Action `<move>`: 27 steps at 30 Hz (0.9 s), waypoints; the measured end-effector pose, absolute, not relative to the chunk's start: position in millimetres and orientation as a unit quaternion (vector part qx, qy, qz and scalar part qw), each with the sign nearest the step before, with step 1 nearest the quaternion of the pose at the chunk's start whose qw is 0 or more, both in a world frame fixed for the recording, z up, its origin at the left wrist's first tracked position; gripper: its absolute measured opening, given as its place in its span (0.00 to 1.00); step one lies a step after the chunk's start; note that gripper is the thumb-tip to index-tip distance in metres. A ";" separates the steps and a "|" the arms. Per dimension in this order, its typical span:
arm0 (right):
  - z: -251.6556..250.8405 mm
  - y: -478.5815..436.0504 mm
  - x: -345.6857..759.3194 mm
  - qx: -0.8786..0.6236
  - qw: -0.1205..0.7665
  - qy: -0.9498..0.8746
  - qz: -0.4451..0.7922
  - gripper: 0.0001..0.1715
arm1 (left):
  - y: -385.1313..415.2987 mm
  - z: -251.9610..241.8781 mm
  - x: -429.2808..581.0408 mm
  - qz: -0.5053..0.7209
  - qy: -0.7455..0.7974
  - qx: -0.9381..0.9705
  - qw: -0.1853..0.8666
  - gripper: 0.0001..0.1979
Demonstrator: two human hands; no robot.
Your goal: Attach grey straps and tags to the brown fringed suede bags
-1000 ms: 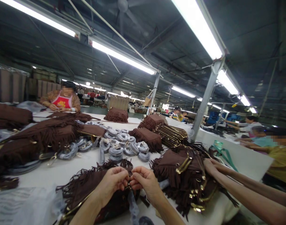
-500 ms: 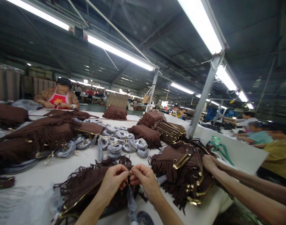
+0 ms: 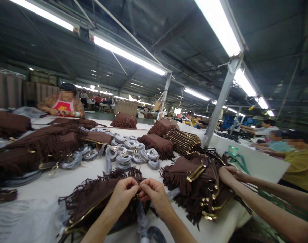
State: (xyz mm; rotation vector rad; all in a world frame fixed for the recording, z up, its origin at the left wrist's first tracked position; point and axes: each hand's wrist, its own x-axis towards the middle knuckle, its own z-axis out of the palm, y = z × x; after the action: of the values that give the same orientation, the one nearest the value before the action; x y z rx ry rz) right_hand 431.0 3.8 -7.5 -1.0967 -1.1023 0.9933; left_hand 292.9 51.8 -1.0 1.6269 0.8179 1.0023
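Over the brown bag's right end, the hands pinch close together, on what I cannot tell; white desk separates bag and wrapped coils

Bare left grip, bare right grip, 2 bare forearms

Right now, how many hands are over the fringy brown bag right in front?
2: the left hand and the right hand, fingertips close together above the brown bag. I can't see any others hidden there.
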 end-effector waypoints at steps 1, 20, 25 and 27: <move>-8.0 4.0 431.1 -0.475 0.601 -0.477 0.430 0.27 | 52.1 -1.1 292.9 0.417 0.338 0.675 0.505 0.10; -12.8 0.5 431.4 -0.524 0.547 -0.581 0.300 0.12 | 49.4 -9.4 295.5 0.422 0.345 0.712 0.443 0.10; -18.2 -1.7 431.5 -0.535 0.534 -0.611 0.235 0.10 | 50.8 -15.9 297.7 0.416 0.352 0.734 0.405 0.09; -16.3 -1.2 430.8 -0.540 0.522 -0.621 0.224 0.10 | 51.5 -15.9 297.8 0.410 0.353 0.744 0.392 0.09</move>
State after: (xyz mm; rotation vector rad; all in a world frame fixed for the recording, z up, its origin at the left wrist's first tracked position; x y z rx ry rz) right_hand 430.8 -1.2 -16.3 -1.2934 -1.4876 0.5375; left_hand 297.8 51.5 -15.9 1.8903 0.8959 1.0419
